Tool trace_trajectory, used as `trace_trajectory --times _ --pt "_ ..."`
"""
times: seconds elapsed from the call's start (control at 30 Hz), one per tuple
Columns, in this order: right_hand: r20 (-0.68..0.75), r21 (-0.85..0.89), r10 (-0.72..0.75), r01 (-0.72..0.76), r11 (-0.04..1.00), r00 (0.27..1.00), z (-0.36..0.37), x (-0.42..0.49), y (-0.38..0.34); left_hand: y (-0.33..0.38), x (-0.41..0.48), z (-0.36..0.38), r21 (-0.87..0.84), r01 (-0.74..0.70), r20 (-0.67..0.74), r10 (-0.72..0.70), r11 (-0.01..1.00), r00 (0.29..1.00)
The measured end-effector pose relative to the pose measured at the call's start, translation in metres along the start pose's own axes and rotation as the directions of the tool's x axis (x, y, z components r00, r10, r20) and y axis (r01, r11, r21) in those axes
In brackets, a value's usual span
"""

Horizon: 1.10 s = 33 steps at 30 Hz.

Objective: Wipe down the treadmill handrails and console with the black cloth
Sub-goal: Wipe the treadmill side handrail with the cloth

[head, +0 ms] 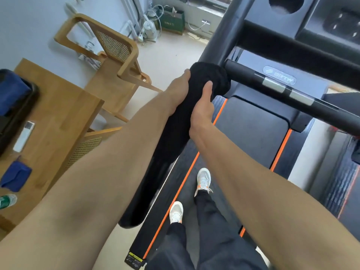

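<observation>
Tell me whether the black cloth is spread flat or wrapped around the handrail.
Wrapped. The black cloth is bunched around the left handrail, with the left hand and right hand gripping it from either side.

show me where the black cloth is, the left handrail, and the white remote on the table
black cloth [212, 78]: head view, bunched top end wrapped over the rail.
left handrail [136, 209]: head view, bare padded lower end.
white remote [23, 136]: head view, middle of its body.
</observation>
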State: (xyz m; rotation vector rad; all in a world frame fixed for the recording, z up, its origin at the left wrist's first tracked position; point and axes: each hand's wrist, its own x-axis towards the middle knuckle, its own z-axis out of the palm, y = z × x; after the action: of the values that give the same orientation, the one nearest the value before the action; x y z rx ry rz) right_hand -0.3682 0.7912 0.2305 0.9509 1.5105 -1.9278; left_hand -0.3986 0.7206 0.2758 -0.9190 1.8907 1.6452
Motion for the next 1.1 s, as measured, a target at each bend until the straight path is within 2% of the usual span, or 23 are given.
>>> trace_trajectory --times 0.1,0.2,0.37,0.43,0.5,0.57,0.7,0.9,1.1 --pt "0.010 0.018 -0.074 0.074 0.997 0.997 -0.002 -0.011 0.010 -0.022 -0.017 -0.008 -0.003 0.004 0.090 -0.004 1.000 0.996" --pt "-0.021 0.017 -0.135 0.136 0.991 0.991 -0.002 -0.030 0.028 -0.049 -0.038 -0.022 0.021 -0.016 0.107 0.014 1.000 0.994" --pt "-0.064 -0.051 -0.138 0.135 0.990 0.988 -0.002 -0.077 0.080 -0.115 -0.089 -0.046 -0.060 0.006 0.137 0.002 0.998 0.991" --pt "-0.069 -0.074 -0.122 0.117 0.990 0.990 -0.004 -0.098 0.108 -0.140 -0.099 -0.052 -0.050 0.012 0.133 -0.005 0.999 0.991" --pt "-0.041 -0.085 -0.108 0.104 0.991 0.993 -0.005 -0.112 0.127 -0.149 -0.106 -0.054 0.018 -0.050 0.075 0.049 0.999 0.996" --pt "-0.021 -0.073 -0.096 0.095 0.993 0.995 -0.004 -0.115 0.129 -0.146 -0.105 -0.052 0.100 -0.095 0.033 0.092 0.990 0.995" --pt "-0.025 -0.051 -0.075 0.074 0.996 0.997 0.001 -0.098 0.102 -0.118 -0.094 -0.039 0.256 -0.092 -0.022 0.101 0.962 0.995" --pt "-0.062 -0.110 -0.240 0.232 0.967 0.969 0.002 -0.042 0.038 -0.055 -0.046 -0.017 0.272 -0.101 -0.017 0.110 0.957 0.994" --pt "-0.108 -0.131 -0.252 0.237 0.962 0.962 0.008 0.022 -0.033 0.020 0.006 0.007 0.246 -0.105 0.004 0.107 0.964 0.994"
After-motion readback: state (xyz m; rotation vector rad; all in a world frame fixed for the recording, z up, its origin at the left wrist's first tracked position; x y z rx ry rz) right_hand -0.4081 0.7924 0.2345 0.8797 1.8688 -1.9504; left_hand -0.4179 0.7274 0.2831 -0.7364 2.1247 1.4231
